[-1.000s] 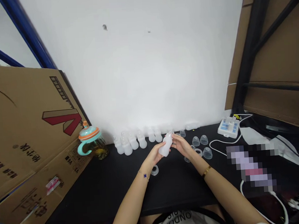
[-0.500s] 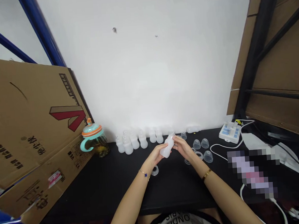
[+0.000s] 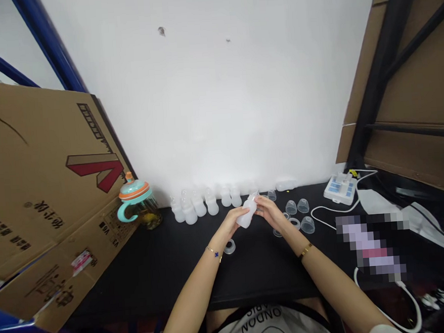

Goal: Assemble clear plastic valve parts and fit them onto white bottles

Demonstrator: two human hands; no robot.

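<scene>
A translucent white baby bottle [image 3: 247,215] is held tilted above the black table, its top leaning right toward the wall. My left hand [image 3: 232,221] is closed around the bottle's body. At its neck, the fingers of my right hand [image 3: 269,211] are closed, partly hiding the collar and teat. Below my left wrist lies a translucent ring [image 3: 229,246]. Beside my right forearm are another ring [image 3: 294,224] and several clear dome caps [image 3: 307,225]. Several similar baby bottles [image 3: 189,212] stand upright along the wall, left of my hands.
On the left, a teal and orange lidded jug [image 3: 137,198] stands by a large cardboard box [image 3: 35,164]. Another bottle [image 3: 286,185] lies on its side by the wall. To the right are a white power strip [image 3: 339,189], its cable, and a blurred-out item [image 3: 372,250].
The view has shifted slightly, so the scene sits a little higher. Both hands keep the same hold on the bottle, with only a slight change in its tilt.
</scene>
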